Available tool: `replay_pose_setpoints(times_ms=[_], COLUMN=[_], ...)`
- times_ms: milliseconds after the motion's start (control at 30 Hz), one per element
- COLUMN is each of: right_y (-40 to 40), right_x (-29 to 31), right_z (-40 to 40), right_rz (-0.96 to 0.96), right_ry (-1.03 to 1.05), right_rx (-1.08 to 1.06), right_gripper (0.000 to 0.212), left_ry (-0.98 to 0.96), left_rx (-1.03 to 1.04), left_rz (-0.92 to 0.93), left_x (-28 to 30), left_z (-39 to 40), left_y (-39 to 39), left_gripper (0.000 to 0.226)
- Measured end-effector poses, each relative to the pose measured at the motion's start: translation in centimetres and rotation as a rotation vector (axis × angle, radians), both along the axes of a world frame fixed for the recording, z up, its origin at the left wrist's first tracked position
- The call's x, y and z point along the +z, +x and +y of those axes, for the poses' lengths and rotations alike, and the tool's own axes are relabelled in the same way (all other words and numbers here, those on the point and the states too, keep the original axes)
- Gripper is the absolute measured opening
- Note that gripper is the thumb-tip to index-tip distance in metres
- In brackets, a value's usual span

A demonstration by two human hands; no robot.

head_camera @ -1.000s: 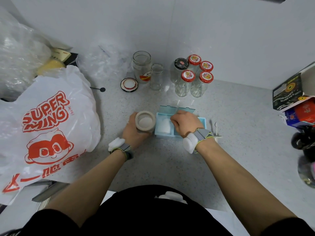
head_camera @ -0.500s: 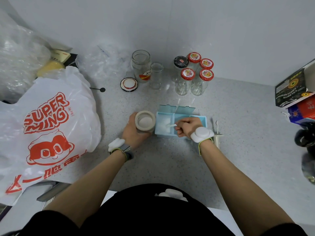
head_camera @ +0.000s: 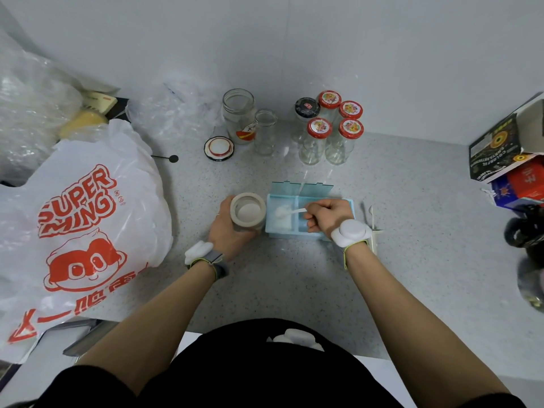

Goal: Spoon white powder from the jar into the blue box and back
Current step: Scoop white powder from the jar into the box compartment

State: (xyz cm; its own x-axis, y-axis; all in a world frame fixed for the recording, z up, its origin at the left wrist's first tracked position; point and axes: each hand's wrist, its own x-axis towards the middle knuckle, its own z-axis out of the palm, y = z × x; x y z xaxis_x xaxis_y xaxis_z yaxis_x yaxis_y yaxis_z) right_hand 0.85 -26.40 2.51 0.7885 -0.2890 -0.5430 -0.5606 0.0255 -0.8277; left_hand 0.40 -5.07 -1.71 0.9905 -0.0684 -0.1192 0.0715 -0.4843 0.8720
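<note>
Both bare forearms reach forward, a white band on each wrist. The left hand (head_camera: 228, 228) curls round a jar (head_camera: 248, 212); the right hand (head_camera: 326, 214), knuckles up, pinches a spoon (head_camera: 290, 212) pointing left.

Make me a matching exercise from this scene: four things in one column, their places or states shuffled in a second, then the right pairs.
Things:
1. jar
2. spoon
3. loose lid
4. plastic bag

Places or states:
A. flat on the counter beside the lidless jars
B. gripped by the left hand
C. far left, red print
D. held by the right hand over the blue box

Pairs: 1-B, 2-D, 3-A, 4-C
</note>
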Motion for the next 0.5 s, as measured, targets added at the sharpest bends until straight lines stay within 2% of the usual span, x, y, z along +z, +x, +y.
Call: replay_pose_setpoints(times_ms=[167,300,400,500], right_y=[0.1,0.7,1.0,0.9], right_x=[2.6,4.7,5.2,4.4], right_z=[0.6,2.4,4.4,5.8], right_rz=[-0.092,-0.189,-0.230,-0.307], right_ry=[0.031,0.002,-0.140,-0.411], right_rx=[-0.003,0.063,0.197,0.427], right_gripper=[0.009,0.010,0.012,0.011], left_ry=[0.024,0.007,0.003,0.008], left_rx=[0.015,0.027,0.029,0.040], left_rz=[0.019,0.011,0.024,0.028], left_x=[-0.6,-0.5,-0.1,0.3], left_z=[0.1,0.1,0.0,0.0], left_y=[0.2,0.2,0.1,0.0], left_gripper=[0.076,0.068,0.068,0.064])
